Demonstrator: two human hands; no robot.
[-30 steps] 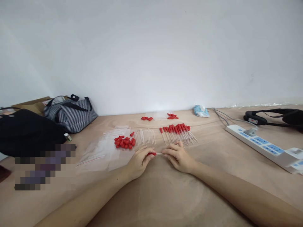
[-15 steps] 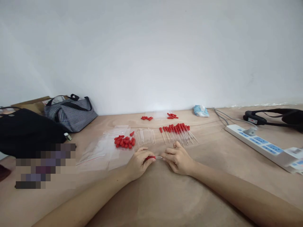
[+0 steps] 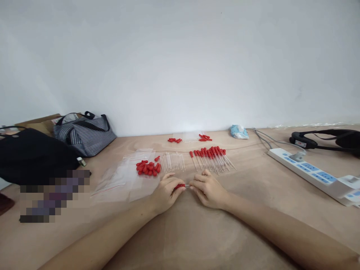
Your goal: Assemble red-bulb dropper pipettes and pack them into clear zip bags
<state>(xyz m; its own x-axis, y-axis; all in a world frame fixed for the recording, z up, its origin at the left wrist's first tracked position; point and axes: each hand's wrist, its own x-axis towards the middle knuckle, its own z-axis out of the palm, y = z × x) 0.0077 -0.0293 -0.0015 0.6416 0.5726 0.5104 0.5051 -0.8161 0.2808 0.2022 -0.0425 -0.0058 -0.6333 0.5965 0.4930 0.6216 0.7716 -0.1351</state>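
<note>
Between thumb and fingers, my left hand [image 3: 166, 192] pinches a red rubber dropper bulb [image 3: 180, 185]. My right hand [image 3: 208, 190] is closed on a thin clear glass dropper tube [image 3: 187, 185], whose visible end meets the mouth of the bulb; how deep it sits is hidden. Beyond my left hand lies a heap of loose red bulbs [image 3: 149, 168] on clear plastic bags. A row of bare glass tubes [image 3: 173, 162] lies just ahead of both hands. Past my right hand are several droppers with bulbs fitted [image 3: 210, 153], fanned side by side.
Clear zip bags [image 3: 115, 183] spread to the left. Near the wall lie more red bulbs [image 3: 174, 140] and tubes, plus a blue tissue pack [image 3: 239, 131]. A power strip [image 3: 306, 170] and black headset [image 3: 323, 140] are right; a striped bag [image 3: 87, 135] and black bag [image 3: 33, 157] left.
My right hand has moved slightly left, closer to my left hand. Less of the glass tube shows between the hands now.
</note>
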